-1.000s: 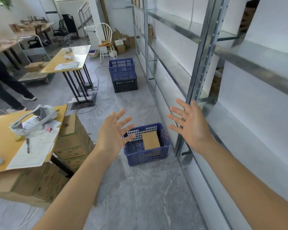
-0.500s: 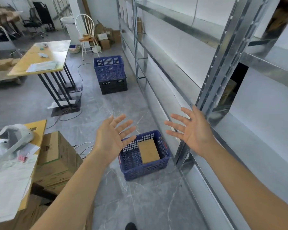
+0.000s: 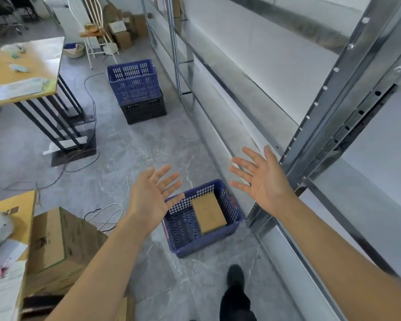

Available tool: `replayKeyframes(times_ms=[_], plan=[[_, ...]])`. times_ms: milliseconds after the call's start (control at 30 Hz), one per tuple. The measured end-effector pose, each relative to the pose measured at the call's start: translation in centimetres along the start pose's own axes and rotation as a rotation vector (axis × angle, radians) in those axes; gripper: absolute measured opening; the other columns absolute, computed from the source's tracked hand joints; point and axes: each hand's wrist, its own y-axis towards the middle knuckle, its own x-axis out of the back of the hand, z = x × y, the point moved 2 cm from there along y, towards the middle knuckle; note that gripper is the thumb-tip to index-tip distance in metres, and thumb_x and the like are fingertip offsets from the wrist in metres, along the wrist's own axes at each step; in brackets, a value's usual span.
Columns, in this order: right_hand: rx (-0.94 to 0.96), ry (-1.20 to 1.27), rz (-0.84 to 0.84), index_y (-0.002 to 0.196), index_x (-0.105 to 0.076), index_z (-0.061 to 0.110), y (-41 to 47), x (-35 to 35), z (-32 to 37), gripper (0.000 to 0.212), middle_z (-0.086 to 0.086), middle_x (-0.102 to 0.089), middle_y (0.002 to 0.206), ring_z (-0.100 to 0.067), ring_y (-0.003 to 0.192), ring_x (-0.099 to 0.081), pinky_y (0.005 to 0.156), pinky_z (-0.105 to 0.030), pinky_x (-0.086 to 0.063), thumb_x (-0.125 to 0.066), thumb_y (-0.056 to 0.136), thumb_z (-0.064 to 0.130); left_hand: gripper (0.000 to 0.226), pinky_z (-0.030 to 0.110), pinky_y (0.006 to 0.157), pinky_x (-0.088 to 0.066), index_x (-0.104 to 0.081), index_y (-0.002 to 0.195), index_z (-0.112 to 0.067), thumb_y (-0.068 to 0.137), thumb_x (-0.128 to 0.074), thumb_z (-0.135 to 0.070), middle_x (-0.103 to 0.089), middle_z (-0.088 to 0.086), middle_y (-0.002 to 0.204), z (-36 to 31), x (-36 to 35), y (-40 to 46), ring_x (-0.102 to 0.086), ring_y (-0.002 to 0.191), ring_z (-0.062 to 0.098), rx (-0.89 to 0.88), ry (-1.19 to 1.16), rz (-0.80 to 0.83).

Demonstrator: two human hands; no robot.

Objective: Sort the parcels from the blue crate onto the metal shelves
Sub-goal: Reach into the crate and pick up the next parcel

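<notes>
Metal shelves (image 3: 259, 117) take up the whole right side, long grey runs with a perforated upright (image 3: 315, 133) leaning across the frame, and every level I can see is bare. Floor (image 3: 130, 158) is grey marbled tile with a couple of cables trailing over it. Off to the left there's a wooden surface (image 3: 21, 72) on black legs with some papers on it, and a cardboard box (image 3: 58, 242) sits lower left next to another yellow surface (image 3: 12, 214). Further back, two stacked crates (image 3: 137, 91), blue on top of black, stand just beside the shelving. Closer in, the blue crate (image 3: 195, 237) sits on the floor right by the foot of the upright, with one flat brown parcel (image 3: 208, 213) lying in its right half. Both arms are stretched out above it: left hand (image 3: 151, 195) has its grip wide apart, fingers spread, holding nothing, and it overlaps the crate's near-left rim in the view. Right hand (image 3: 262, 179) is the same deal, palm showing, fingers fanned, empty, hovering in front of the upright. A black shoe (image 3: 235, 278) and trouser leg poke in at the bottom, just short of the crate.
</notes>
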Motion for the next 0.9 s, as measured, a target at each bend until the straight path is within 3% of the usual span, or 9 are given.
replayKeyframes(times_ms=[167, 400, 567, 767, 900], plan=[[-0.054, -0.024, 0.043, 0.156, -0.042, 0.023, 8.1, 1.4, 0.4, 0.063, -0.011, -0.055, 0.153, -0.031, 0.137, -0.054, 0.117, -0.058, -0.040, -0.026, 0.106, 0.059, 0.050, 0.058, 0.115, -0.041, -0.060, 0.141, -0.016, 0.106, -0.037, -0.044, -0.065, 0.014, 0.140, 0.5, -1.0, 6.8, -0.061, 0.129, 0.035, 0.026, -0.014, -0.036], [-0.164, -0.112, 0.114, 0.156, -0.042, 0.026, 20.1, 2.6, 1.4, 0.064, -0.010, -0.054, 0.154, -0.029, 0.140, -0.054, 0.118, -0.059, -0.039, -0.024, 0.106, 0.060, 0.050, 0.052, 0.103, -0.049, -0.059, 0.143, -0.019, 0.107, -0.036, -0.044, -0.065, 0.011, 0.141, 1.5, -3.6, 15.8, -0.060, 0.130, 0.032, 0.067, -0.073, -0.149], [-0.227, -0.135, 0.160, 0.156, -0.041, 0.030, 26.5, 3.0, 0.4, 0.064, -0.006, -0.052, 0.157, -0.027, 0.143, -0.050, 0.120, -0.057, -0.037, -0.021, 0.105, 0.063, 0.048, 0.057, 0.115, -0.042, -0.059, 0.144, -0.025, 0.107, -0.035, -0.045, -0.064, 0.008, 0.144, 2.4, -4.1, 21.1, -0.057, 0.134, 0.030, 0.096, -0.062, -0.201], [-0.291, -0.153, 0.131, 0.156, -0.042, 0.030, 33.0, 4.5, -4.1, 0.063, -0.006, -0.052, 0.156, -0.026, 0.144, -0.049, 0.121, -0.058, -0.036, -0.020, 0.106, 0.061, 0.044, 0.058, 0.118, -0.037, -0.062, 0.140, -0.029, 0.107, -0.035, -0.044, -0.060, 0.006, 0.148, 4.4, -1.9, 28.1, -0.054, 0.138, 0.028, 0.135, -0.017, -0.266], [-0.332, -0.203, 0.091, 0.156, -0.041, 0.030, 38.5, 7.1, -10.8, 0.063, -0.002, -0.056, 0.147, -0.025, 0.144, -0.048, 0.121, -0.055, -0.036, -0.019, 0.105, 0.061, 0.044, 0.052, 0.114, -0.042, -0.058, 0.145, -0.032, 0.108, -0.035, -0.039, -0.055, 0.002, 0.153, 8.9, 1.5, 34.5, -0.051, 0.140, 0.027, 0.122, 0.023, -0.291]])
